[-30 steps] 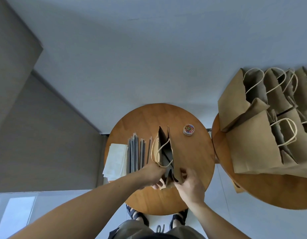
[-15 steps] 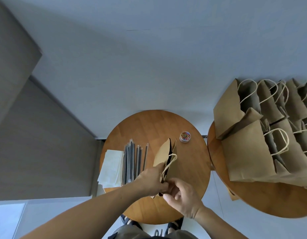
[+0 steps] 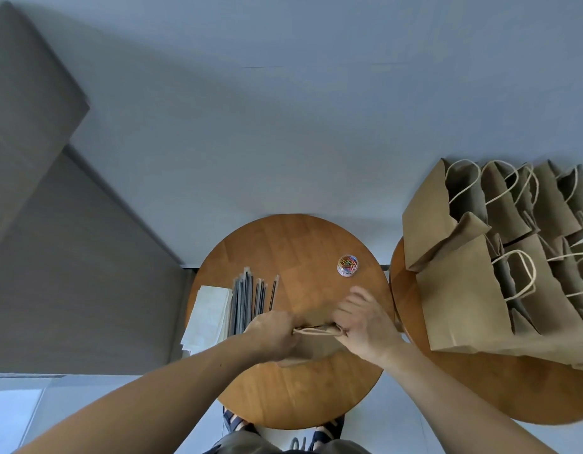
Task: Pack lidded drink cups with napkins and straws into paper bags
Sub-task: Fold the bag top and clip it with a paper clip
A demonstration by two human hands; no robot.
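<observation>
1. My left hand [image 3: 273, 335] grips the left end of the bag [image 3: 303, 353] at its top edge, fingers curled round the paper.
2. My right hand [image 3: 365, 326] lies at the right end of the same edge, fingers spread over the far face. It is blurred, so I cannot tell whether it pinches the paper or only presses on it.
3. The bag sits between both hands at the near middle of the table [image 3: 300, 237], its mouth drawn nearly flat. One twine handle [image 3: 316, 329] lies along the top edge.
4. In my judgement the bag is thin kraft paper: light, easily creased, and likely to tear at the rim. It folds readily along its side pleats. With a cup inside it should be carried by the handles or from beneath, not by one wall. No cup is in view, so what the bag holds is hidden.
5. Just left of my left hand lie the straws [image 3: 247, 299] in a loose row, with the napkins [image 3: 208, 316] stacked beside them at the table's left edge.
6. A clip tub [image 3: 348, 265] stands apart, beyond my right hand.
7. Further right, more bags [image 3: 464, 290] stand crowded on a second table [image 3: 480, 394], mouths open and handles up.
</observation>
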